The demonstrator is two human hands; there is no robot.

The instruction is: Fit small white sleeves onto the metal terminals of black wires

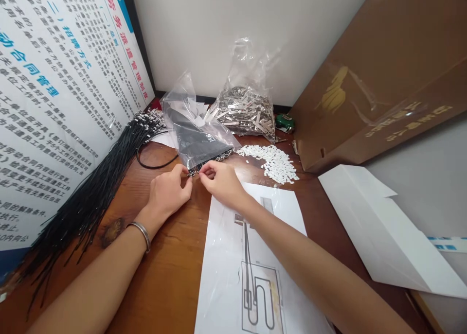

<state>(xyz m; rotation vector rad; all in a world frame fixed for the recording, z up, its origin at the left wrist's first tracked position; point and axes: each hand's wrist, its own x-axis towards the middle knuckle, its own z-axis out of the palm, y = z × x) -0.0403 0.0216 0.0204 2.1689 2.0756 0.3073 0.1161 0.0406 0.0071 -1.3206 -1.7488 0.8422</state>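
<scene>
My left hand (167, 194), with a metal bangle at the wrist, is closed in a pinch at the near edge of a clear plastic bag (182, 98). Close beside it my right hand (223, 182) also pinches, thumb against fingertips. What the fingertips hold is too small to make out. Right at them, small dark and shiny metal ends (222, 155) stick out in a row along the bag's mouth. A black sheet or bundle (199, 139) shows through the plastic.
A large bundle of black cords (95, 188) with white ends lies left. Behind stand a bag of metal clips (244, 110) and a green object (285, 123). White pieces (275, 164) are heaped at right. A printed diagram sheet (226, 256) lies under my right arm; a brown box (365, 81) stands right.
</scene>
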